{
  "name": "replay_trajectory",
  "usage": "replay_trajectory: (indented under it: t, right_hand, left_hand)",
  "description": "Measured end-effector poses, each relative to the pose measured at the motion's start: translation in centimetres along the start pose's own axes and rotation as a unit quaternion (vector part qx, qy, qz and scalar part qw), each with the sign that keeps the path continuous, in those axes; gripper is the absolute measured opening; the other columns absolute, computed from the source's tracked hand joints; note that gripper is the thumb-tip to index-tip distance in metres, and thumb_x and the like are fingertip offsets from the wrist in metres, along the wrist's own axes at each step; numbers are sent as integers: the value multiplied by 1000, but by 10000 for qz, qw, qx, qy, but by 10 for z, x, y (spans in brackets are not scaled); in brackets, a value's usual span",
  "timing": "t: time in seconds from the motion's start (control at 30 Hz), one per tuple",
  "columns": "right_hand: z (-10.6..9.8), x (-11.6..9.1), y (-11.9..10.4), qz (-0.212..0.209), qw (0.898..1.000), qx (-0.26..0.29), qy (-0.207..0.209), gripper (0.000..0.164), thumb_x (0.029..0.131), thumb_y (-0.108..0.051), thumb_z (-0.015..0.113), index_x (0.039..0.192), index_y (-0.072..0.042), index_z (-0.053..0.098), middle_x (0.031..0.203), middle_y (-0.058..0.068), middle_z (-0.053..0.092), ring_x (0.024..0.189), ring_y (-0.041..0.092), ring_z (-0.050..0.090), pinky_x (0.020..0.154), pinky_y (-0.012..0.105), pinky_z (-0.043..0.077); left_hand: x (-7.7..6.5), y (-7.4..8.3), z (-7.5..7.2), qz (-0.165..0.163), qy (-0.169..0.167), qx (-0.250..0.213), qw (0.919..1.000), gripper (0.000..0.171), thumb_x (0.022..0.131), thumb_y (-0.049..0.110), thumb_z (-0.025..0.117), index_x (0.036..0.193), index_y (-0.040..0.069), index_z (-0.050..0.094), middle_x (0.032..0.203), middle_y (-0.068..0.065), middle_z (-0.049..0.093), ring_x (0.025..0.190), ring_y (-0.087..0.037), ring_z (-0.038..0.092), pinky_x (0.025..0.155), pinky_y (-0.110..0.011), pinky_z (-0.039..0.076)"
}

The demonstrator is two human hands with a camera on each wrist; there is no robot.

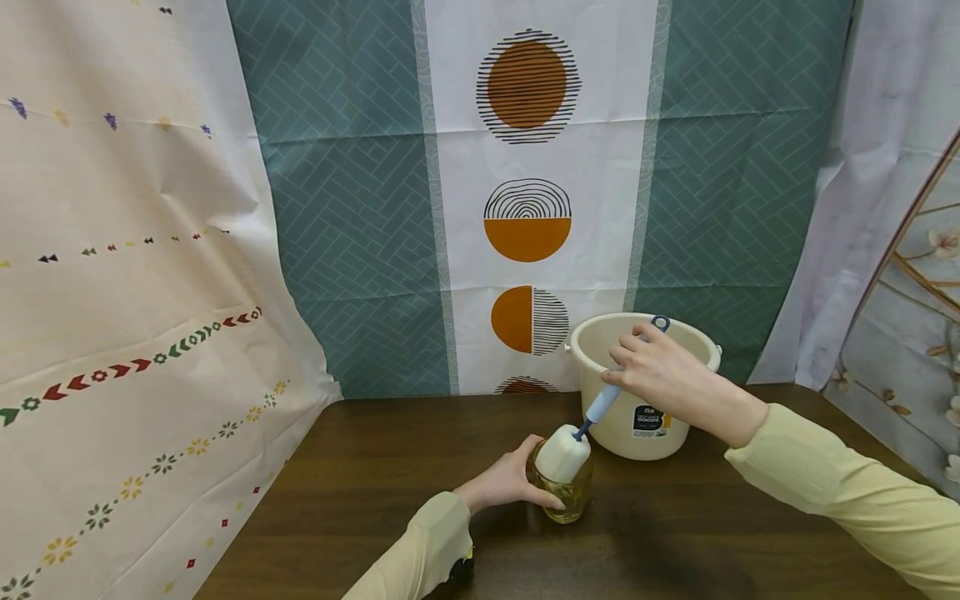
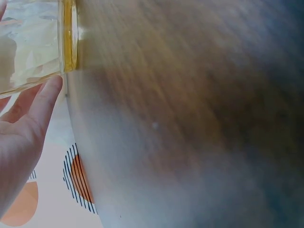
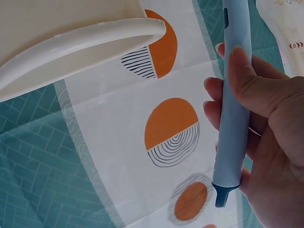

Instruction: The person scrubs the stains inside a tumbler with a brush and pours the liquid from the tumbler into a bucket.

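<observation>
An amber glass [image 1: 567, 497] is in my left hand [image 1: 517, 477], which grips it around the side near the middle of the table. The left wrist view shows my fingers [image 2: 46, 97] along the wall of the glass, close to its base. My right hand [image 1: 645, 367] holds the blue handle [image 3: 232, 118] of a sponge bottle brush, the thumb and fingers wrapped round it. The brush's white sponge head [image 1: 562, 454] is tilted in the mouth of the glass; its lower part shows through the amber wall.
A cream bucket [image 1: 645, 446] with a dark label stands behind the right hand, near the table's back edge. On the brown wooden table [image 1: 360, 483], a small black object [image 1: 462, 570] is partly hidden by the left sleeve. Patterned cloths [image 1: 345, 208] hang around the table.
</observation>
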State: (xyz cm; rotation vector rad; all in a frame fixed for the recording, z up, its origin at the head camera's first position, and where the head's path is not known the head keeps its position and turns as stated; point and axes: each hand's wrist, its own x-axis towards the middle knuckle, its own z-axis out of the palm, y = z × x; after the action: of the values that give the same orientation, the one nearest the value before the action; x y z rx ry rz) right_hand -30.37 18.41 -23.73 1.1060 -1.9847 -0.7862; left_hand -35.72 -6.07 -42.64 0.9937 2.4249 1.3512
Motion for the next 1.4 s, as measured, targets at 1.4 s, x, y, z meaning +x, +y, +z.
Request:
replay_trajectory:
  t: [1.4]
  right_hand:
    - [13,-41,4,310,9983,445,233,33,57,-19,82,87,-23,70,66,1,43,64,20,44,67,40,38]
  left_hand:
    - [0,0,2,-68,17,9,10000,68,67,30,80,121,23,40,105,10,53,97,-7,50,80,-30,40]
